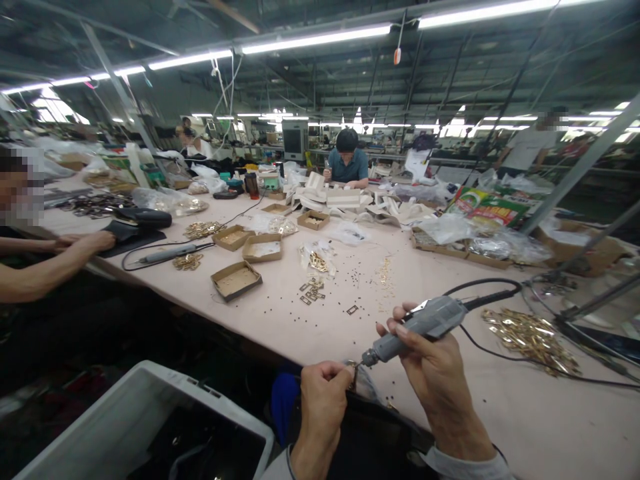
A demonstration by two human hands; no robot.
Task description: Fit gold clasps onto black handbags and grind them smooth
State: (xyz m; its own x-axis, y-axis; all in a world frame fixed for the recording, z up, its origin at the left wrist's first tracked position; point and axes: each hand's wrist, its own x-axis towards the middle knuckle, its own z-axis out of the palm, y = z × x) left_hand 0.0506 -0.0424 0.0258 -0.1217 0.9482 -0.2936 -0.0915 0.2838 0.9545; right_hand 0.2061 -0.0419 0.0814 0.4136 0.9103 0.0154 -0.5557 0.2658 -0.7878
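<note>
My right hand (436,373) is wrapped round a grey corded electric screwdriver (425,325), which points down to the left. Its tip meets a small gold-coloured metal fitting (355,375) at the table's front edge. My left hand (324,397) is closed in a pinch on this fitting, with part of it hidden by the fingers. Below the hands lies dark material (373,433), its shape hard to make out. Several rectangular metal frames (313,291) lie ahead on the table, and a single frame (353,310) lies apart from them.
A pile of gold metal parts (530,340) lies at right. Open cardboard trays (236,280) and a second screwdriver (170,253) are at left. A grey-white bin (150,373) stands below the table edge. At far left, a co-worker's arms (55,263) handle black material.
</note>
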